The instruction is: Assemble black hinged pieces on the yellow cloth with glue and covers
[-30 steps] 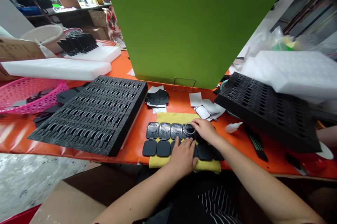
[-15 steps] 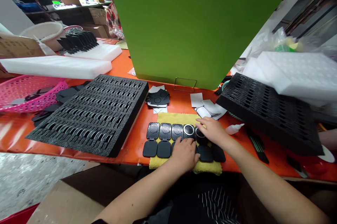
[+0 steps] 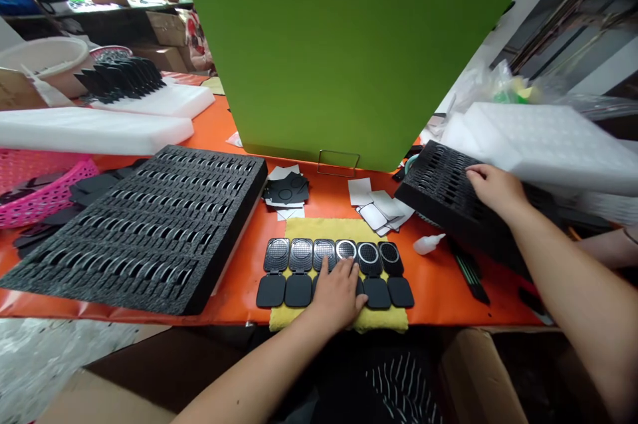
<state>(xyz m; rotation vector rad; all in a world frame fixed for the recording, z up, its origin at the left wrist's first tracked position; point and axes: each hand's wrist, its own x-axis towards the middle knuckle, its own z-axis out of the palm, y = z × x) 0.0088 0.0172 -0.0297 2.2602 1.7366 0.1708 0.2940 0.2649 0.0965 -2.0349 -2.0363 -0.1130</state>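
Observation:
Several flat black hinged cases (image 3: 276, 254) lie opened out in a row on a yellow cloth (image 3: 343, 228). Their upper halves carry a grid pattern; the three toward the right show a silvery ring (image 3: 369, 258). My left hand (image 3: 339, 291) rests over the middle of the row, fingers stretched out on the cases. At the right, my right hand (image 3: 498, 191) is above a slotted black foam tray (image 3: 438, 188), thumb and fingers closed together near its slots. Whatever is between those fingertips is hidden.
Another black foam tray (image 3: 149, 224), holding rows of rings, lies at the left beside a pink basket (image 3: 60, 195). A green panel (image 3: 359, 58) stands behind. Paper squares (image 3: 379, 208), a small white bottle (image 3: 427, 244) and white foam blocks (image 3: 548, 138) are toward the right.
My right hand has left the cases and moved right to the foam tray, its fingers closing. My left hand stays on the row. The view has shifted slightly.

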